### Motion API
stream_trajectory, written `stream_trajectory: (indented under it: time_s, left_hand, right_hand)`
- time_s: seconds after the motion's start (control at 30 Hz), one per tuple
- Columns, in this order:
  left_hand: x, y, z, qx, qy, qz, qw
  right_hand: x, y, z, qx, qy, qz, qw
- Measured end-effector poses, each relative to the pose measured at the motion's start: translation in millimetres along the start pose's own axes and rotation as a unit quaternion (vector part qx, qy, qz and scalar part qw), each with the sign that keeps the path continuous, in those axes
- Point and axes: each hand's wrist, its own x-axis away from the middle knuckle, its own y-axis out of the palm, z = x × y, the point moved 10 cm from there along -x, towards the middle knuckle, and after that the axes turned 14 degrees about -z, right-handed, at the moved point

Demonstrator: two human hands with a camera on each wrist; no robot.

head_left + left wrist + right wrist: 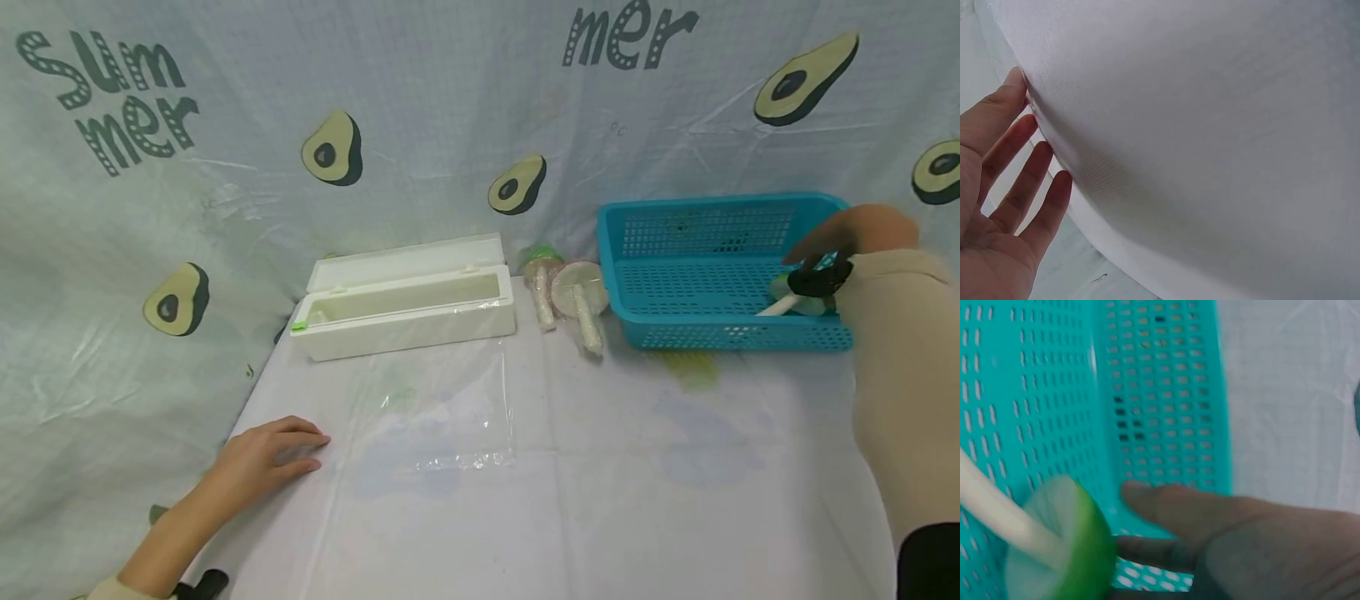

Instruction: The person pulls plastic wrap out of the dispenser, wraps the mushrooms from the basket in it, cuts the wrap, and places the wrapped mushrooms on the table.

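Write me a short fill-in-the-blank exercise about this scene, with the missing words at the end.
1. The ____ hand is at the blue basket.
2. The lid of the long white box is ____, not closed.
3. Exactly ____ plastic-wrapped items lie between the box and the basket.
4. In the right wrist view, the mushroom-shaped thing has a rounded top coloured ____.

Missing words: right; open; two; green.

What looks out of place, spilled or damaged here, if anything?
Nothing visible looks spilled or damaged. The one mild oddity is the clear plastic lying loose in front of the open white box, perhaps stray wrapping, since it seems to hold nothing.
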Motion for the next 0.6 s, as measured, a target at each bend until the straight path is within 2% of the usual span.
stream_trajectory:
  time_s: [0.1,0.17,0.27,0.33,0.4,0.5,0.6]
  left_hand:
    - [-0.2,-0.3,1.6,-0.006,0.003,0.001,1.0]
    - [-0.5,0.5,1.5,-0.008,0.0,-0.003,1.0]
    - [-0.2,1.5,0.1,-0.004,-0.006,-0.008,0.9999]
    - [-0.1,1.1,-1.0,0.001,-0.011,-0.009,0.9999]
    - [-0.2,1.0,-2.0,0.007,-0.014,-0.01,0.9998]
    - [-1.1,0.8,-3.8,0.012,-0.019,-0.012,0.9997]
    - [-1.4,1.3,-5.1,0.013,-0.02,-0.019,0.9995]
  right_hand:
    - [-1,0,-4,0.029,0.024,0.057,0.998]
    - [-3,-2,-9,0.036,0.017,0.08,0.996]
    - [-8,-1,-30,0.048,-0.068,0.052,0.995]
    - [-9,-3,-47,0.042,-0.14,0.045,0.988]
    - [-9,-6,-65,0.046,-0.19,0.05,0.979]
    - [-10,-8,-87,0.095,-0.235,0.082,0.964]
    - [-14,-1,-105,0.149,-0.263,0.098,0.948]
